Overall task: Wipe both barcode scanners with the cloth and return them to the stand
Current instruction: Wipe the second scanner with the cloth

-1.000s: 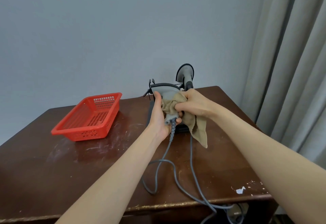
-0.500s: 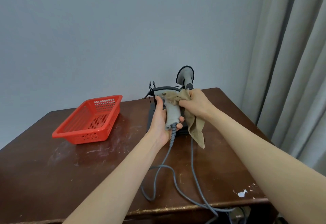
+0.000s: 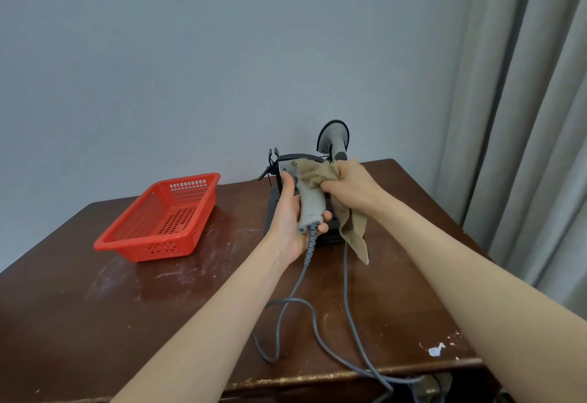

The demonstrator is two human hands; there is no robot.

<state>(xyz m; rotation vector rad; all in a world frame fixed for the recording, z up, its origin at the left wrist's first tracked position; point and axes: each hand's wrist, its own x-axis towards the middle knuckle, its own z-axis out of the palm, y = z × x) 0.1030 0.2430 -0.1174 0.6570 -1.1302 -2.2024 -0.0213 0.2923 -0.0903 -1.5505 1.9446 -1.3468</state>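
Note:
My left hand (image 3: pixel 290 212) grips the handle of a grey barcode scanner (image 3: pixel 309 209), held above the table with its head up. My right hand (image 3: pixel 347 188) holds a tan cloth (image 3: pixel 351 228) bunched against the scanner's head, and the cloth's loose end hangs down to the right. A second grey scanner (image 3: pixel 333 139) sits upright in the black stand (image 3: pixel 327 234) behind my hands. The stand's base is mostly hidden by my hands and the cloth. Grey cables (image 3: pixel 317 336) run from both scanners over the table's front edge.
A red plastic basket (image 3: pixel 165 216) stands on the left of the dark wooden table (image 3: pixel 79 307). A grey curtain (image 3: pixel 524 116) hangs to the right and a plain wall is behind. A white chip (image 3: pixel 436 350) marks the table's front right.
My right hand has slid the cloth up from the scanner's handle to its head. The handle, covered before, now shows bare in my left hand.

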